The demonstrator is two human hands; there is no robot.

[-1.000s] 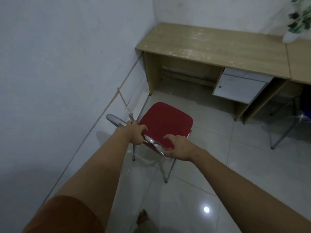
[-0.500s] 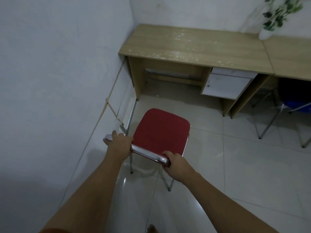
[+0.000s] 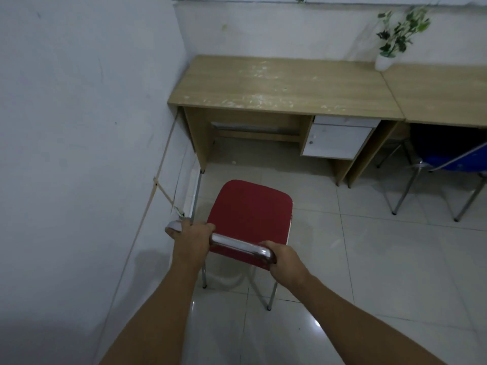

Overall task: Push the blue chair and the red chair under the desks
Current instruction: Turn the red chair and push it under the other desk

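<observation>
red chair (image 3: 250, 206) is being held by its shiny back bar | left hand (image 3: 193, 237) and right hand (image 3: 283, 259) are being kept closed on it | left desk (image 3: 279, 86) is being faced | blue chair (image 3: 458, 159) is being kept under right desk (image 3: 442, 93)

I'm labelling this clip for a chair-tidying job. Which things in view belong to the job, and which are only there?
Belong to the job:
red padded chair with chrome frame
blue chair with metal legs
left wooden desk
right wooden desk
left hand
right hand

Only there:
white vase of green leaves
white drawer unit
</observation>
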